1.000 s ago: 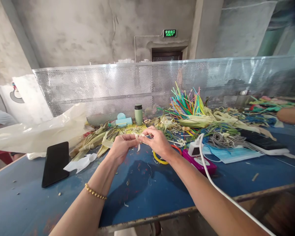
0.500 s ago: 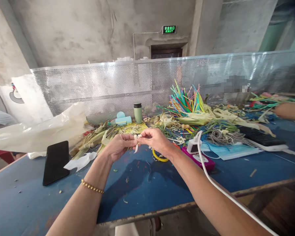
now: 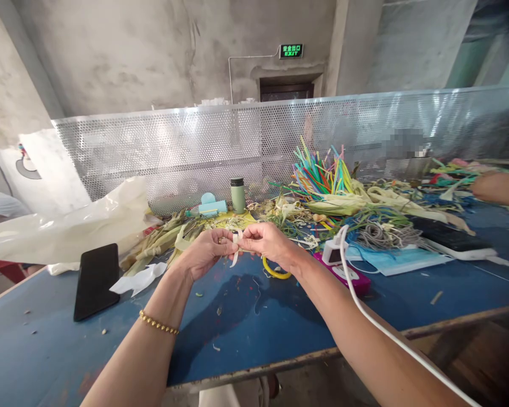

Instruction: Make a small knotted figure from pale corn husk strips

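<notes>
Between my fingertips is a narrow pale strip, its loose end hanging below them. My left hand pinches it from the left, a ring on one finger. From the other side my right hand pinches the same strip, its fingertips touching those of the left. Whether the strip is husk or ribbon I cannot tell. Just beneath my right wrist a yellow ring lies on the blue table. Dried husks lie in a heap behind my left hand.
On the left are a black phone, torn white paper and plastic sheeting. A white cable crosses my right forearm. Behind stand a green bottle and coloured stems. Another person's hand is at far right.
My fingers have shifted slightly around the pale strip, and its hanging end now curves a little more to the left. Both hands stay in nearly the same place.
</notes>
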A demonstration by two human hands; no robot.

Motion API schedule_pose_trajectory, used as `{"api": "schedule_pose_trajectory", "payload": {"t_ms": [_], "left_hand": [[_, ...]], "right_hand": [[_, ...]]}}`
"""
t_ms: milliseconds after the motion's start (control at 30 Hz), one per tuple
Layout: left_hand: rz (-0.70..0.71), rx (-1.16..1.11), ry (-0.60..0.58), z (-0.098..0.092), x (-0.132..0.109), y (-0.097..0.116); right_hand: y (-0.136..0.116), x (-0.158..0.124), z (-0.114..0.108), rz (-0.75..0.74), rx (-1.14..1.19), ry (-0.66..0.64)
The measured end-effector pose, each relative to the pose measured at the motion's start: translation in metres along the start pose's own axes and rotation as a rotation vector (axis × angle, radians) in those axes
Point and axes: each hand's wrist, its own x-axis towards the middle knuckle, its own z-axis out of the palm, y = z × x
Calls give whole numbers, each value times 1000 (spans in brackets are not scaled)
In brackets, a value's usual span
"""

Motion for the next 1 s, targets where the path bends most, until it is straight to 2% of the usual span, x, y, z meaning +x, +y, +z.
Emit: {"api": "schedule_pose_trajectory", "payload": {"t_ms": [233,367,467,600,833,1000], "left_hand": [[1,170,-37,2,-4,4],[55,259,24,6,-5,7],[86,335,64,10,-4,8],[109,378,94,12,-4,9],[101,358,110,11,-1,4],[67,321,193,5,2,1]], "right_hand": [[4,1,5,-69,-62,73],[6,2,7,-94,-110,130],[7,2,7,-57,-101,165],[3,1,6,26,25,134],[-1,0,8,137,143,112],[3,3,2,86,-4,165]]}}
